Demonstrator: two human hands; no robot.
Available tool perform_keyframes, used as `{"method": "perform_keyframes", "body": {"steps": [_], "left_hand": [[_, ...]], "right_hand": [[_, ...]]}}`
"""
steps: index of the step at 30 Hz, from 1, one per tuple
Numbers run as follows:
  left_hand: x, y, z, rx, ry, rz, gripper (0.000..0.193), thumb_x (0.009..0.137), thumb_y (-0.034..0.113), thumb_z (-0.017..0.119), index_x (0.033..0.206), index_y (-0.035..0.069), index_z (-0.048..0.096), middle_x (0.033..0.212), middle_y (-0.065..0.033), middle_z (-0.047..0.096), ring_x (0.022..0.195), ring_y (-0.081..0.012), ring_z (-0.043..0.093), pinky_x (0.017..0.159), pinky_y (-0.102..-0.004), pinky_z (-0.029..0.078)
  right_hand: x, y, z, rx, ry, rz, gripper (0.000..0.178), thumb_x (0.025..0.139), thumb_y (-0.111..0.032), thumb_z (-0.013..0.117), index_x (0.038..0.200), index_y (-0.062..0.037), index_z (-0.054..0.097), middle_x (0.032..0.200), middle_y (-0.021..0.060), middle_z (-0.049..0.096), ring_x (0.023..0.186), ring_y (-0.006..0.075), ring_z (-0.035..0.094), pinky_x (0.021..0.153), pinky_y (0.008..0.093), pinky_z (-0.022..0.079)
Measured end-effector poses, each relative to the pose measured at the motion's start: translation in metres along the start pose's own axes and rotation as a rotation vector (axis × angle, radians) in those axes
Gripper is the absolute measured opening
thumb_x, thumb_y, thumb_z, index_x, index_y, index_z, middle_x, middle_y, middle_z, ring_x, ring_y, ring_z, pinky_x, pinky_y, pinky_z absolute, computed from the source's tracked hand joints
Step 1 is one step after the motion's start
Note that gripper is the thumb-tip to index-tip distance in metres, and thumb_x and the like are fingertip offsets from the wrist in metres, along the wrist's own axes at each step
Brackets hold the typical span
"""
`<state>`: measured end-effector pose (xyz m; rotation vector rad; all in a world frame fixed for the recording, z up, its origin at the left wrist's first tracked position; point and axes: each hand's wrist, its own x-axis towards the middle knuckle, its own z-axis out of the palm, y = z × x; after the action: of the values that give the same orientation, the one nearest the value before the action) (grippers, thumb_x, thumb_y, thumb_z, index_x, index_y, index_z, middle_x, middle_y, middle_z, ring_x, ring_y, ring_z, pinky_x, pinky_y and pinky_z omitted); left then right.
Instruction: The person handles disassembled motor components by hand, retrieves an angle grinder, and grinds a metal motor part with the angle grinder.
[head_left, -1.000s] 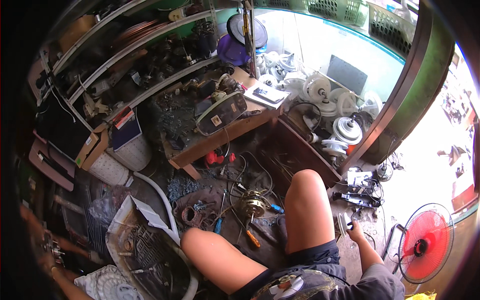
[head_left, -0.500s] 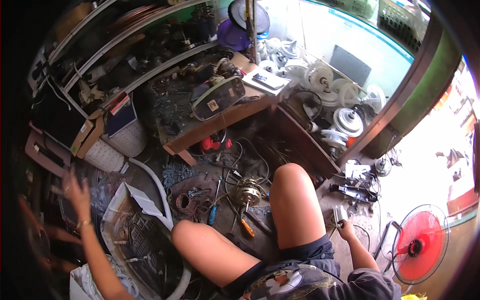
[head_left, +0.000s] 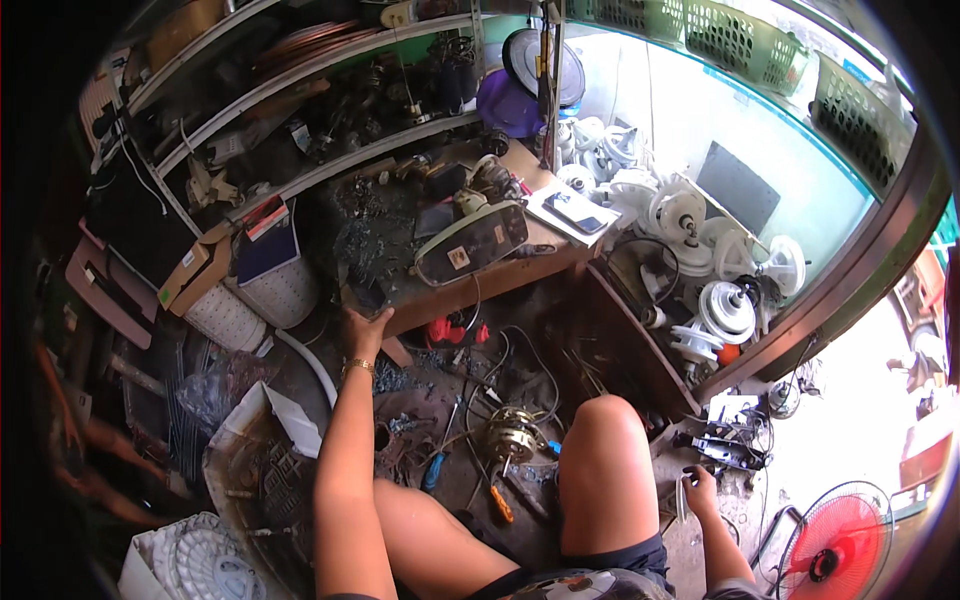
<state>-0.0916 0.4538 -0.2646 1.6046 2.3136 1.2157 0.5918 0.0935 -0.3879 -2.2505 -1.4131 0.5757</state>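
My left hand (head_left: 366, 332) reaches forward to the near left corner of a low wooden table (head_left: 440, 308), touching its edge with the thumb spread away from the fingers. At the right, my right hand (head_left: 702, 490) is low over the floor, its fingers closed on a thin pale piece (head_left: 682, 500) whose kind is unclear. Between my legs on the floor sits a brass-coloured motor (head_left: 512, 438) with its shaft toward me. Around it lie an orange-handled tool (head_left: 501, 505) and a blue-handled screwdriver (head_left: 434, 470).
A phone (head_left: 574, 212) lies on papers on the table, beside an opened appliance base (head_left: 470, 245). White plastic pulleys (head_left: 728, 312) fill the bin at right. A red fan (head_left: 838, 550) stands lower right, a dirty white housing (head_left: 260, 470) at left. Cables cross the floor.
My left hand has swung from the far left to the table corner. My right hand has dropped slightly lower, still with the pale piece. The view has shifted, showing more of the upper shelves.
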Motion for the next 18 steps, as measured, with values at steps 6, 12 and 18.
{"method": "perform_keyframes", "body": {"steps": [6,12,18], "left_hand": [[0.057,-0.036,0.032,-0.067,0.197,0.05,0.088,0.068,0.033,0.088,0.132,-0.01,0.048,0.13,-0.0302,0.058,0.122,-0.0445,0.056,0.105,-0.0442,0.045],[0.113,-0.051,0.056,0.006,-0.073,-0.029,0.079,0.071,0.032,0.086,0.13,-0.007,0.051,0.125,-0.0268,0.063,0.117,-0.0407,0.06,0.101,-0.0442,0.046],[0.149,-0.05,0.076,-0.292,-0.354,0.172,0.061,0.074,0.021,0.073,0.126,-0.003,0.053,0.121,-0.0212,0.061,0.116,-0.0387,0.058,0.104,-0.0401,0.043]], "right_hand": [[0.04,-0.042,-0.002,0.102,0.056,-0.102,0.021,0.08,-0.007,0.068,0.101,-0.0019,0.071,0.08,0.0139,0.07,0.064,0.0215,0.064,0.062,0.0346,0.05],[0.112,-0.115,0.008,0.248,0.036,-0.249,0.018,0.085,0.0,0.065,0.103,-0.0001,0.067,0.077,0.0078,0.066,0.063,0.0128,0.059,0.059,0.0293,0.048],[0.196,-0.284,-0.009,0.032,-0.034,-0.534,0.024,0.082,-0.005,0.067,0.105,-0.0036,0.066,0.097,0.0183,0.068,0.092,0.0384,0.066,0.08,0.0421,0.052]]}}
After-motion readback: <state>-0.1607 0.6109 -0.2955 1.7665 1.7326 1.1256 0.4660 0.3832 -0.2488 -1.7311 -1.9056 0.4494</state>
